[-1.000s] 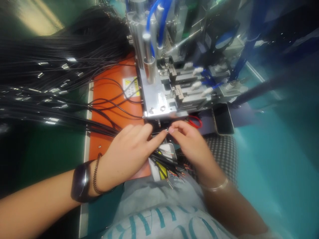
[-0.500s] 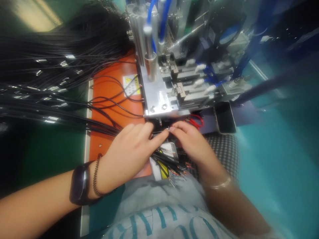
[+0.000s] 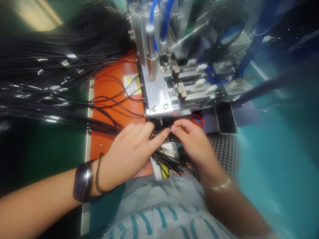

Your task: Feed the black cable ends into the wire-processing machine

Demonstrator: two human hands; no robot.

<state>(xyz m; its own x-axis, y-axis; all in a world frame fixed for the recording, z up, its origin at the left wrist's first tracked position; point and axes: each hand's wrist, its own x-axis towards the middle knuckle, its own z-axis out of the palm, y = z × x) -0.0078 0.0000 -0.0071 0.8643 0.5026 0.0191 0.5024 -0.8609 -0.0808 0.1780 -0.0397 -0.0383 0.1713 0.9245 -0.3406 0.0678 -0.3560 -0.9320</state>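
Note:
My left hand (image 3: 132, 146) is closed over a black cable, its fingers curled and partly hidden from above. Black cables (image 3: 106, 128) run in under it from the left, and a bunch of black cable ends (image 3: 168, 159) with bare coloured wires comes out below, over the lap. Fingertips of my right hand (image 3: 195, 142) are pinched around thin wire ends (image 3: 169, 129), right by the tip of my left thumb. These wires are too small to make out well. Just beyond both hands lies the front edge of a metal machine fixture (image 3: 159, 96).
Many black cables (image 3: 45, 76) spread across the left. An orange panel (image 3: 112, 88) carries a warning label (image 3: 132, 85). Blue air tubes (image 3: 164, 25) rise from the machine. At right, a phone (image 3: 225, 118) lies beside a red wire loop (image 3: 199, 120).
The right hand has shifted very slightly, its fingertips still at the wire ends. My left hand stays in the same place, and the view has moved a little.

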